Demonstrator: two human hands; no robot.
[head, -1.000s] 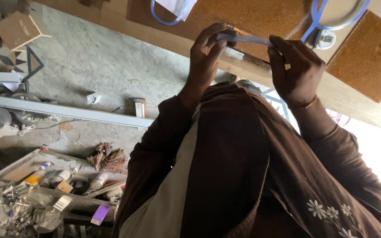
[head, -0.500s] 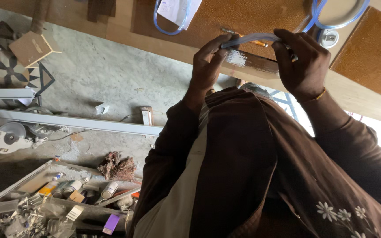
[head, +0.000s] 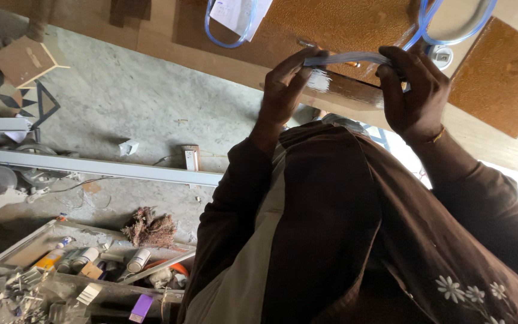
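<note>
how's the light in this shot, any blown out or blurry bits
Head view: bright daylight blows out the right edge to white beside the brown sleeve; soft, even light on the concrete floor, with no hard shadows. A pale glare patch sits on the glossy wooden board below the bluish strip held between the left hand and right hand. The cluttered tray looks dim but sharp.

Both hands (head: pixel 286 84) (head: pixel 418 90) raised, pinching a pale blue flexible strip (head: pixel 346 58) stretched between them. Directly behind the grip: brown wooden board (head: pixel 343 24), close, blocking travel away from the body. Beneath the grip: brown sleeves and garment (head: pixel 331 210) filling the space. Left of the grip: open room above grey concrete floor (head: pixel 127 102). Further left and below: long metal rail (head: pixel 91 168) and cluttered tray (head: pixel 61 282), well apart.
</note>
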